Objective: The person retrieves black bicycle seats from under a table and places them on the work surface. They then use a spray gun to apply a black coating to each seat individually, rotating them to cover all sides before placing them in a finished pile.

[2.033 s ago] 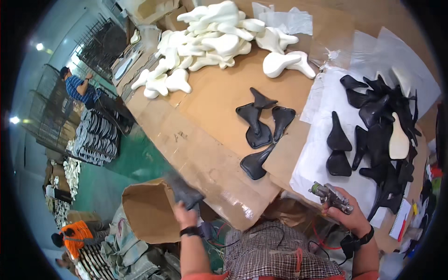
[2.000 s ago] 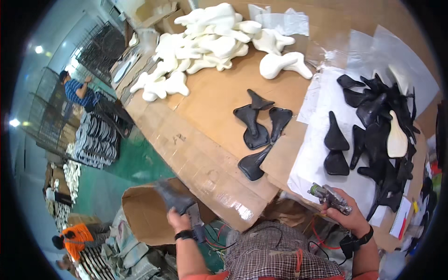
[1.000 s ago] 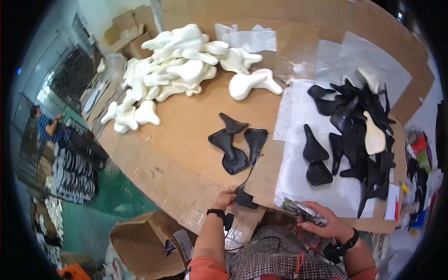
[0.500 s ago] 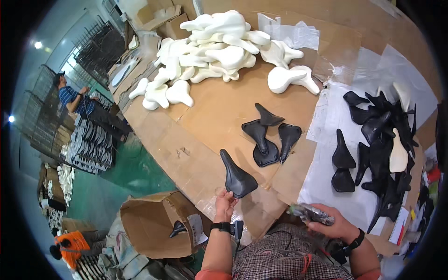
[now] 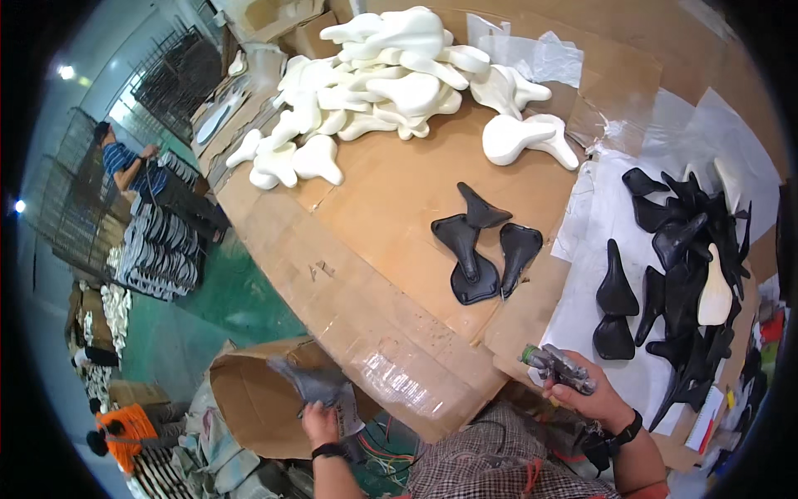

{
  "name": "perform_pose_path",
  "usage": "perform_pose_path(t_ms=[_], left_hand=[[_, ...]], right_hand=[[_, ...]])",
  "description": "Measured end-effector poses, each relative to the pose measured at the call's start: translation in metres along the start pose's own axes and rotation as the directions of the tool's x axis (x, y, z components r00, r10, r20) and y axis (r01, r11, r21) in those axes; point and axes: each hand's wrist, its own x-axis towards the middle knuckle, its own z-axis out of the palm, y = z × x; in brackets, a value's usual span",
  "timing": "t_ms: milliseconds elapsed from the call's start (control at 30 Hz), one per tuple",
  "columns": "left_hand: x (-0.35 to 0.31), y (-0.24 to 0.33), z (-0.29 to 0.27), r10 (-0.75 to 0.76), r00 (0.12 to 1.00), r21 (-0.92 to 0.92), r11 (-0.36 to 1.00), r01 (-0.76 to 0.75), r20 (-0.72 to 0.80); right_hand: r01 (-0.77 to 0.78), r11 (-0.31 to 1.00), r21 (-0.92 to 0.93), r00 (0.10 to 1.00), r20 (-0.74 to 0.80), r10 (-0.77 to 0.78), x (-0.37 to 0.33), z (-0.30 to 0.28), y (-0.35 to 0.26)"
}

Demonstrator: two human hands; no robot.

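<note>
Head: left hand [image 5: 320,423] closed on saddle [image 5: 314,383]; right [image 5: 602,401], tool [image 5: 565,369]

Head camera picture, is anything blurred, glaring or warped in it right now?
Head view: the dark saddle in the left hand is smeared, probably by motion, while the metal tool in the right hand looks sharper; head view: shiny tape on the cardboard throws glare; head view: the upper-left lamp blooms; head view: fisheye curvature ends in black corners.
</note>
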Motion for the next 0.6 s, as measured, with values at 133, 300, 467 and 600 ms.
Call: perform_pose_path(t_ms=[133, 300, 467, 600], left_hand=[[0.042, 0.014, -0.033, 0.080, 0.932, 0.154, 0.988, -0.027, -0.352], [0.115, -0.021, 0.201, 0.449, 0.841, 0.593, 0.602, -0.534, 0.302], [0.108, -0.040, 0.431, 0.367, 0.364, 0.416, -0.072, -0.906, 0.856], [0.120, -0.035, 0.453, 0.283, 0.238, 0.297, -0.187, -0.936, 0.929]], right_hand=[[-0.071, 0.997, 0.006, 0.997, -0.016, 0.071, 0.011, -0.013, 0.009], [-0.124, 0.989, 0.086, 0.987, -0.093, 0.132, 0.018, -0.024, 0.014], [-0.111, 0.994, 0.020, 0.987, -0.118, 0.113, 0.021, -0.036, 0.006], [-0.069, 0.996, 0.050, 0.988, -0.134, 0.075, 0.024, -0.032, -0.008]])
